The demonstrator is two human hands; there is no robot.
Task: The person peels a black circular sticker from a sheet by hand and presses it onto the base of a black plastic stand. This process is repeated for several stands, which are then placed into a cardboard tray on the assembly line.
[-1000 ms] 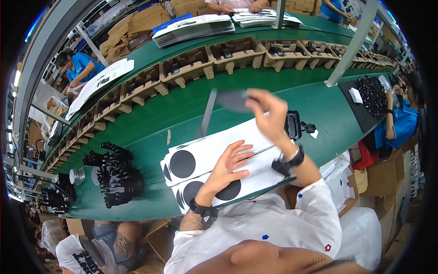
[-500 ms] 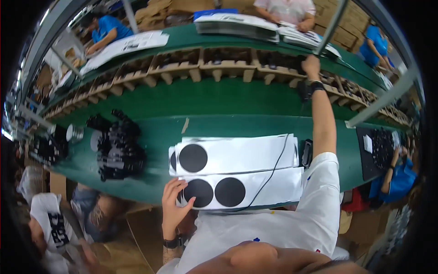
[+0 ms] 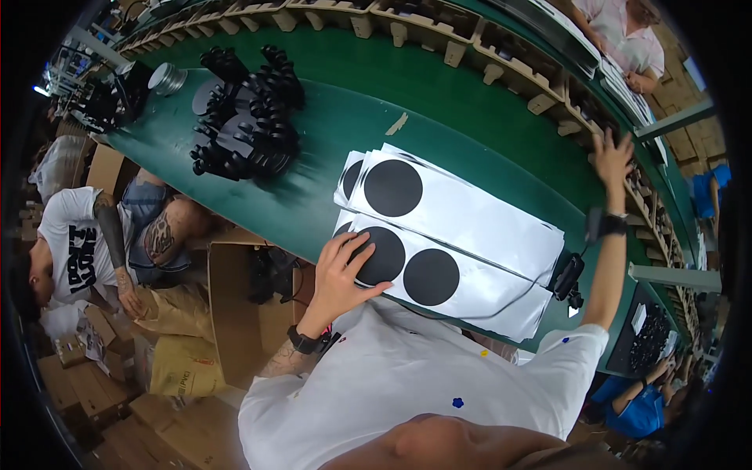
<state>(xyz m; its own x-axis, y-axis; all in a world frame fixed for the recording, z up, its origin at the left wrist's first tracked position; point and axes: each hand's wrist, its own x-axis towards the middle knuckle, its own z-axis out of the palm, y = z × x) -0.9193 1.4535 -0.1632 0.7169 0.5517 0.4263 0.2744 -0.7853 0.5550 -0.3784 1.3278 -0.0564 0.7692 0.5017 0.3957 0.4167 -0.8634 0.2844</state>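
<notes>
My left hand (image 3: 345,274) rests with spread fingers on the left end of the nearer white sheets (image 3: 486,294), its fingertips on a black round patch (image 3: 380,257). Beside that patch is a second black circle (image 3: 431,276). Another stack of white sheets (image 3: 470,196) lies just beyond, also with a black circle (image 3: 393,188) at its left end. Far to the right, my right hand (image 3: 612,160) reaches over the row of cardboard trays (image 3: 576,106). Its fingers are apart and slightly blurred, with nothing visible in them. A thin dark cable (image 3: 509,312) crosses the sheets.
A heap of black parts (image 3: 251,117) stands on the green table (image 3: 329,133) to the left. A small black device (image 3: 568,276) sits at the sheets' right end. Co-workers sit at left, far right and across. An opened carton (image 3: 227,313) stands below the table's edge.
The view has turned, so the table now slants down to the right. My right hand's fingers, bunched at a tray before, are now spread. My left hand stays on the sheets.
</notes>
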